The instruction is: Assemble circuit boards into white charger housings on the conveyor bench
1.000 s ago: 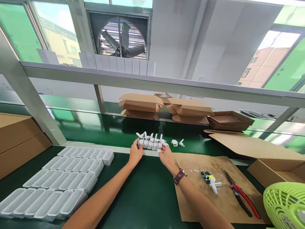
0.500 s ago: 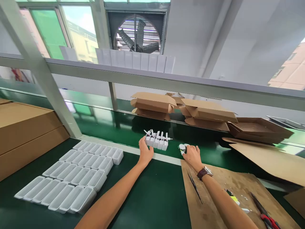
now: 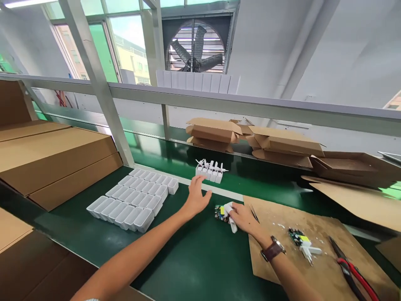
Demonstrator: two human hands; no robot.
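Observation:
My right hand (image 3: 242, 217) is closed around white plastic parts joined to a small circuit board (image 3: 220, 212), just above the green work surface (image 3: 188, 255). My left hand (image 3: 198, 196) has its fingers apart and holds nothing. Just beyond it stands a group of small white cases (image 3: 210, 173) with white pronged pieces sticking out of their tops. Another circuit board (image 3: 297, 237) with a white pronged piece (image 3: 310, 252) lies on a brown cardboard sheet (image 3: 266, 259). Tweezers (image 3: 254, 213) lie partly behind my right hand.
Rows of open white cases (image 3: 131, 200) stand to the left. Long-nosed pliers (image 3: 347, 263) with red handles lie on the cardboard at right. Cardboard boxes (image 3: 72, 159) are stacked at far left, and folded cartons (image 3: 282, 144) line the back under a metal rail (image 3: 219, 100).
My left hand has come away from the group of white cases. My right hand has drawn nearer with the white parts and circuit board. The view has swung left.

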